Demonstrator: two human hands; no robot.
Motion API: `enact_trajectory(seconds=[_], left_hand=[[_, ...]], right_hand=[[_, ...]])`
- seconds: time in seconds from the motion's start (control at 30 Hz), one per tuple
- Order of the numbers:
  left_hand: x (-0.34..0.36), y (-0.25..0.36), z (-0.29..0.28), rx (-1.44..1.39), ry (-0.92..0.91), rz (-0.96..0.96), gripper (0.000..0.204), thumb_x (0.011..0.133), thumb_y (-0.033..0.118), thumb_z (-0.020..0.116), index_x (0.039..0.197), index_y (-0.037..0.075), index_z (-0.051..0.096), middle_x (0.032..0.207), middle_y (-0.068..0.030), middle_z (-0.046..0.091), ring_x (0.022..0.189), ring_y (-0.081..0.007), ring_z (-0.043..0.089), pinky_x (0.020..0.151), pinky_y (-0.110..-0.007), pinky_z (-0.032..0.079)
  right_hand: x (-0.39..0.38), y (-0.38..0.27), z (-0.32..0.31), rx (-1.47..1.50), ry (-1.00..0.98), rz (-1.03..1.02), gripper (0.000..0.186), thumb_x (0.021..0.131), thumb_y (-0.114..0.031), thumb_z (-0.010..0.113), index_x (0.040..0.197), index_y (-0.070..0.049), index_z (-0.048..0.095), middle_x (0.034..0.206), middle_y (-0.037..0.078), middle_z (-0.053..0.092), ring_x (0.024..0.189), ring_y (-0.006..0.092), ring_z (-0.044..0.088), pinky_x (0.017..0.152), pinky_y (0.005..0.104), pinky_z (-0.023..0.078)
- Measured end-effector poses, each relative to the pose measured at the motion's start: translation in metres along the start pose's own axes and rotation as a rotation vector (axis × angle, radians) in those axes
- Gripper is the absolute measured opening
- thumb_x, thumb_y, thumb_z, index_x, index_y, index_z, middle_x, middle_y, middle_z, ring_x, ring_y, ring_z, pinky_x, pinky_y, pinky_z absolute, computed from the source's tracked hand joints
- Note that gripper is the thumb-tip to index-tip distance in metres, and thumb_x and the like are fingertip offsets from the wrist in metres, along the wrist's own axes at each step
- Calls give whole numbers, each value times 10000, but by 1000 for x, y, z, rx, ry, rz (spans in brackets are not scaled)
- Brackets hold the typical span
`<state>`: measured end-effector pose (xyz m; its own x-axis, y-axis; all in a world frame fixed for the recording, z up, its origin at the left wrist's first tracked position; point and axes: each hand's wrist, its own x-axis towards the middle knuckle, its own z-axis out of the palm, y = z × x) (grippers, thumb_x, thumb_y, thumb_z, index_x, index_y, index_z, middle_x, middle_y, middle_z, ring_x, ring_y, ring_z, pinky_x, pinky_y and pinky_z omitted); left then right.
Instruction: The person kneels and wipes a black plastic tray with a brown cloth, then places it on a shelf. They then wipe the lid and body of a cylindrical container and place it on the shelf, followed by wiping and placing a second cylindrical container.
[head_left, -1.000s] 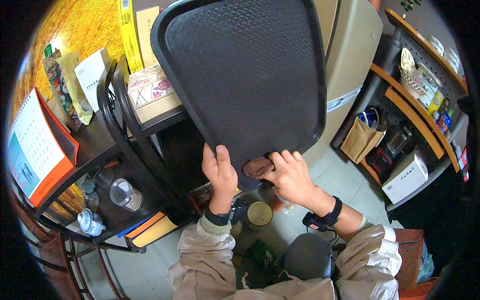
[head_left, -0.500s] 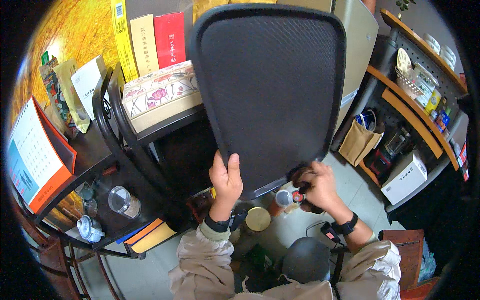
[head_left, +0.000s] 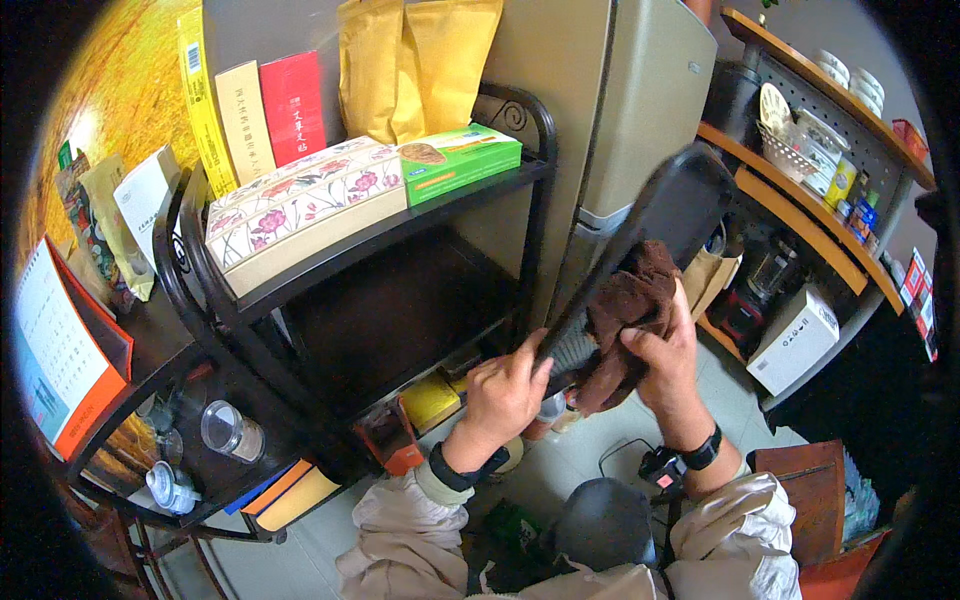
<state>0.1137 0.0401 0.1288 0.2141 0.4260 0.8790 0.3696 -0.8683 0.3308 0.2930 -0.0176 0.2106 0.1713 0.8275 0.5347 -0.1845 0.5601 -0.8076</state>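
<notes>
A black tray [head_left: 690, 195] is tilted nearly on edge in front of me, its far end raised toward the right. My left hand [head_left: 505, 392] grips the tray's near edge, thumb and fingers closed over the rim. A brown cloth [head_left: 640, 300] is bunched in my right hand [head_left: 665, 350], which presses it against the tray near its close end. Part of the tray's surface is hidden behind the cloth and that hand.
Ahead stands a black shelf cart [head_left: 400, 235] bearing a floral box [head_left: 310, 200], a green box [head_left: 460, 160] and yellow pouches [head_left: 420, 70]. Behind it is a refrigerator [head_left: 650, 110]. At left are a desk calendar [head_left: 65, 350] and a clear jar [head_left: 232, 430]; a wooden-edged rack [head_left: 810, 225] is at right.
The tray has turned from facing me broadly to nearly edge-on and swung right and down, uncovering the cart. The cloth has moved up onto the tray with my right hand.
</notes>
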Motion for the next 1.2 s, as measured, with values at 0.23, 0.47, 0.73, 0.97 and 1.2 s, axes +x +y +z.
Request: enact_trajectory(seconds=[0.23, 0.47, 0.73, 0.97, 1.2], left_hand=[[-4, 17, 20, 88, -91, 179, 560, 831, 184, 621, 1344, -10, 508, 793, -67, 639, 667, -212, 643, 611, -333, 509], [2, 33, 35, -20, -268, 141, 594, 858, 275, 675, 1372, 45, 486, 769, -115, 654, 668, -300, 643, 597, -396, 508], [-1, 6, 31, -620, -317, -548, 380, 1023, 254, 483, 1304, -1, 489, 1128, -141, 676, 1007, -212, 645, 915, -342, 491], [-22, -5, 68, -497, -206, -861, 607, 980, 336, 561, 1384, -65, 350, 1381, -270, 383, 1294, -328, 405, 1095, -417, 304], [-21, 1, 71, -1565, -218, -1221, 594, 1004, 444, 484, 1415, 26, 390, 1439, -144, 422, 1314, -297, 414, 1096, -425, 323]], right_hand=[[-20, 2, 28, -396, 396, -172, 790, 773, -42, 767, 1384, -38, 267, 1248, 140, 483, 1151, 227, 500, 1015, 364, 403], [-24, 21, -19, -319, 660, -246, 500, 854, 53, 583, 1307, -21, 385, 1167, 88, 562, 1054, 194, 550, 943, 319, 437], [-39, -4, -153, 41, 956, -13, 158, 863, -61, 593, 1019, -42, 569, 881, 56, 626, 785, 198, 601, 735, 331, 507], [-72, -25, -213, 301, 946, 16, 293, 897, -223, 591, 1064, 17, 607, 1000, 162, 699, 836, 295, 669, 791, 385, 557], [-91, -16, -242, 363, 873, 14, 310, 913, -285, 578, 1080, -32, 646, 1036, 108, 694, 861, 269, 656, 818, 382, 532]])
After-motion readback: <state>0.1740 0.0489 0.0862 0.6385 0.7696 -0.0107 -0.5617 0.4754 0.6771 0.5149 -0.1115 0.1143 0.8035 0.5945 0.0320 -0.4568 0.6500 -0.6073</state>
